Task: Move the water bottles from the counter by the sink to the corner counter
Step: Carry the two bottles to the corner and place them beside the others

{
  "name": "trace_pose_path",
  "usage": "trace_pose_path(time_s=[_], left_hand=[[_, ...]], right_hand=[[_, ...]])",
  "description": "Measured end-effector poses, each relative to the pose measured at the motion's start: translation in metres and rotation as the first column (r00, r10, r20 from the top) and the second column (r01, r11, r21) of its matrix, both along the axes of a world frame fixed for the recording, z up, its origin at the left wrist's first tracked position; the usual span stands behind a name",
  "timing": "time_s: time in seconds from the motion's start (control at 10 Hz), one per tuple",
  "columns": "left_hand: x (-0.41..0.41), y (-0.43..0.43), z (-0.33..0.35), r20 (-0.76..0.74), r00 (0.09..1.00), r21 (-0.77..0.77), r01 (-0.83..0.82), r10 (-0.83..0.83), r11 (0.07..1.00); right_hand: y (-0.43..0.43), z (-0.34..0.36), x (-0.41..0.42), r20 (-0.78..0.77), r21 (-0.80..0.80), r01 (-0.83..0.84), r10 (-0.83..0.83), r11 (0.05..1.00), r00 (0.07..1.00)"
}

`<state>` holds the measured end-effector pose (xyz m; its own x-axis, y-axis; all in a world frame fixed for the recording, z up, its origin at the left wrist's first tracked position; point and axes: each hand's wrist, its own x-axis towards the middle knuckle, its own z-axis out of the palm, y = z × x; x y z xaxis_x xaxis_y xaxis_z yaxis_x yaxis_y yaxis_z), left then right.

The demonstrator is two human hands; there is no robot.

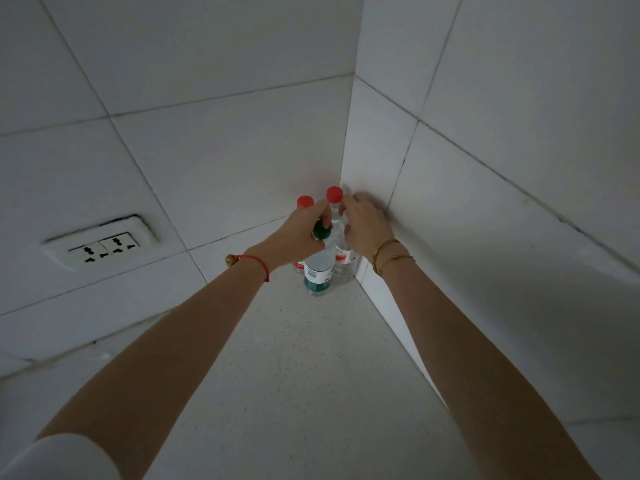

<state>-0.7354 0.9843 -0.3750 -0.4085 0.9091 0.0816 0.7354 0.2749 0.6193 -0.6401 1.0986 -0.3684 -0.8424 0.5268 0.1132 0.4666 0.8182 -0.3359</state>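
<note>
Fingers (321, 206) of left hand (298, 237) grip green-capped bottle (318, 273), hiding its neck; hold of right hand (365, 228) unclear.

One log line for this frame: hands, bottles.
place: corner counter | left hand: grips green-cap bottle at neck | right hand: at corner-most red-cap bottle, grip unclear | second red-cap bottle: upright behind left hand

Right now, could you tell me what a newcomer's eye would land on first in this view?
A left red-capped bottle and a right red-capped bottle stand in the tiled corner at mid-frame. In front, the left grip holds a green-capped bottle by its neck; the right grip is beside the right red-capped bottle. A double socket sits on the left wall.
</note>
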Motion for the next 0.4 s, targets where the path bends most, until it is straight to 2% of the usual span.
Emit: trace_pose_path(time_s=[0.2,0.4], left_hand=[[0.002,0.001,0.000,0.015,1.000,-0.038,-0.025,0.025,0.999],[0.007,-0.013,0.000,0.017,0.999,-0.003,-0.041,0.041,0.999]], right_hand=[[-0.004,0.000,0.009,-0.002,0.008,0.032,-0.032,0.999,0.999],[-0.014,0.011,0.028,0.013,-0.030,0.055,-0.054,0.998,0.998]])
